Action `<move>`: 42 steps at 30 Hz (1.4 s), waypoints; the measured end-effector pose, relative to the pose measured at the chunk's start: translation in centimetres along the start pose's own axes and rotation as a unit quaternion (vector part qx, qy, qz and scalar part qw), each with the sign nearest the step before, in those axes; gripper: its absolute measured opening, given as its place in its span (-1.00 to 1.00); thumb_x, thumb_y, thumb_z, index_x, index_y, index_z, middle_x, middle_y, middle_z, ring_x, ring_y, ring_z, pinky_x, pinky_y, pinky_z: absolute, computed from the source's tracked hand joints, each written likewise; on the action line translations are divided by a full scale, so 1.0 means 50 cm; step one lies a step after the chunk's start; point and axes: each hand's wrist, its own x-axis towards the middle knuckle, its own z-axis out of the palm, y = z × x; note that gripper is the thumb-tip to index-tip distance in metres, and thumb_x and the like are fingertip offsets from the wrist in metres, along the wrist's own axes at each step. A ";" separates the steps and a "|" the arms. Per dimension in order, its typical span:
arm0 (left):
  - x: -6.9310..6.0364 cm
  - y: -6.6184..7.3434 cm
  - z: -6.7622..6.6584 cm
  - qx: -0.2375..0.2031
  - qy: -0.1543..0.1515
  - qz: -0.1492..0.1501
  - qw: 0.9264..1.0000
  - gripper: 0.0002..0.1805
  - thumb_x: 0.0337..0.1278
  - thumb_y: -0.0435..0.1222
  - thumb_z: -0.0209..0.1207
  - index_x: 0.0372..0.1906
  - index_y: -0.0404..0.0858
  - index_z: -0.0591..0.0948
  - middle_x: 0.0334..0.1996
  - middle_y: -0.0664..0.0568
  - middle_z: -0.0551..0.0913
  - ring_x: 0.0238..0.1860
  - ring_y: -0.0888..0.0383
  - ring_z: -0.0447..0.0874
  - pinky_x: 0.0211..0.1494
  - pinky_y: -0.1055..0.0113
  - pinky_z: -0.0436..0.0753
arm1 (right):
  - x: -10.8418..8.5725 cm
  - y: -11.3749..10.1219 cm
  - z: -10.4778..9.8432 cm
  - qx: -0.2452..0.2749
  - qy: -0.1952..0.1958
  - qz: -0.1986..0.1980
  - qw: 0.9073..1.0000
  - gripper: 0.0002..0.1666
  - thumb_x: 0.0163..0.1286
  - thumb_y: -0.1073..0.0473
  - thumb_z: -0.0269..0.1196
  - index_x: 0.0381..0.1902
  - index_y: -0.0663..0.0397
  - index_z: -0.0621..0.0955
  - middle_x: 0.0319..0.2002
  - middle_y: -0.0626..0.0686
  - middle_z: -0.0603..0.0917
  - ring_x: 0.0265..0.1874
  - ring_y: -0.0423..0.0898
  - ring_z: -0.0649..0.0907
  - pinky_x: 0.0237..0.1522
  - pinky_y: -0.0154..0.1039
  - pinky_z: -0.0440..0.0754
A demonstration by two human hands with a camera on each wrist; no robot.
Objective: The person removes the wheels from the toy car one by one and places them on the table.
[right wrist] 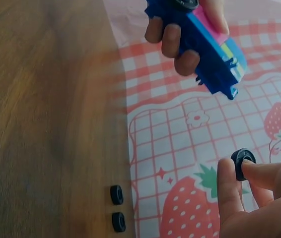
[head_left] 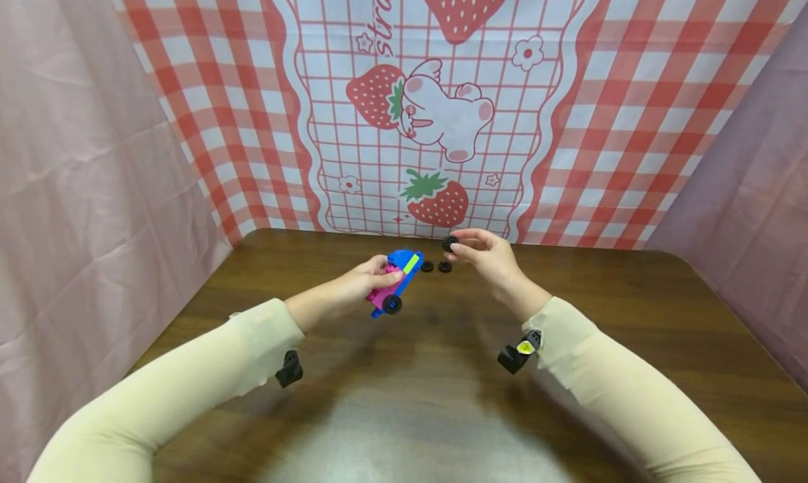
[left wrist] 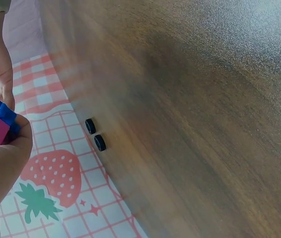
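A blue and pink toy car (head_left: pixel 404 267) with a yellow-green stripe is gripped by my left hand (head_left: pixel 369 276), held tilted above the table. One black wheel (head_left: pixel 392 304) sits on the car's near end. Between its thumb and fingers my right hand (head_left: pixel 495 259) pinches a loose black wheel (right wrist: pixel 242 162), apart from the car and to its right. Two more loose wheels (right wrist: pixel 116 195) lie side by side near the table's back edge. In the right wrist view the car's blue underside faces the camera, with fingertips curled round it.
The brown wooden table (head_left: pixel 404 399) ends at a hanging cloth (head_left: pixel 568 153) with red checks and strawberries. Pale pink curtains (head_left: pixel 82 153) hang at both sides. A black wrist camera (head_left: pixel 517 353) is strapped at each cuff.
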 end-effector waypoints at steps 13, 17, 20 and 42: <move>-0.004 0.002 0.006 -0.032 0.002 0.028 0.999 -0.58 0.45 -0.26 -0.04 0.22 -0.41 0.20 -0.16 -0.15 0.55 -0.30 0.19 0.61 -0.28 0.37 0.61 | 0.029 0.023 -0.033 0.020 0.018 0.012 1.000 -0.51 0.39 0.34 0.19 0.25 0.36 0.45 -0.30 -0.17 0.68 -0.32 -0.23 0.76 0.13 -0.18 0.59; -0.005 0.003 0.007 -0.040 0.006 0.033 0.999 -0.57 0.45 -0.26 -0.04 0.25 -0.38 0.22 -0.09 -0.18 0.56 -0.27 0.19 0.61 -0.26 0.36 0.62 | 0.040 0.032 -0.045 0.021 0.020 0.024 0.999 -0.49 0.40 0.34 0.18 0.27 0.38 0.43 -0.34 -0.20 0.69 -0.35 -0.25 0.75 0.10 -0.23 0.61; -0.007 0.005 0.009 -0.047 0.002 0.035 0.998 -0.53 0.45 -0.26 -0.04 0.30 -0.38 0.19 -0.03 -0.21 0.55 -0.24 0.19 0.60 -0.23 0.37 0.62 | 0.049 0.039 -0.055 0.026 0.026 0.035 0.999 -0.48 0.39 0.35 0.18 0.27 0.41 0.41 -0.37 -0.20 0.69 -0.40 -0.29 0.74 0.04 -0.31 0.63; -0.009 -0.013 0.012 -0.071 -0.013 0.031 0.997 -0.57 0.44 -0.29 -0.04 0.26 -0.42 0.23 0.10 -0.35 0.54 -0.23 0.23 0.61 -0.18 0.37 0.63 | 0.123 0.115 -0.075 0.019 0.099 0.089 0.991 -0.56 0.29 0.49 0.20 0.12 0.59 0.46 -0.58 -0.11 0.63 -0.59 -0.25 0.69 -0.23 -0.30 0.72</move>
